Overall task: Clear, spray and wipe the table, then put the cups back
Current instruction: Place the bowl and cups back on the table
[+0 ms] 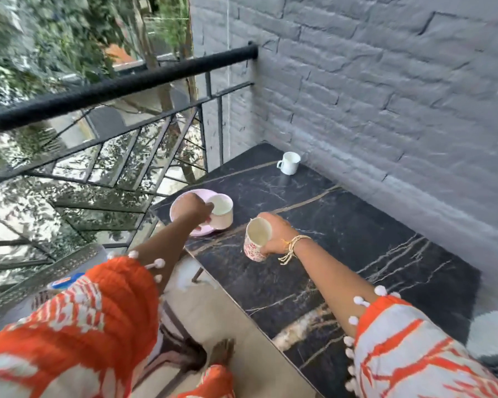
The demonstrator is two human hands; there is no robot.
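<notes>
A black marble-look table point(342, 242) stands against a grey brick wall. My right hand point(276, 234) grips a cup with a red flower pattern point(256, 239), tilted and held just above the table. My left hand point(194, 206) holds the near side of a plain cream cup point(222, 211) that sits on a pink plate point(181, 208) at the table's left corner. A white mug with a handle point(288, 162) stands alone at the far end by the wall.
A black metal railing point(121, 87) with glass panels runs along the left. A grey perforated metal seat point(55, 271) with a blue-topped item point(66, 281) is at my lower left. The brick wall point(385, 96) bounds the table's right side.
</notes>
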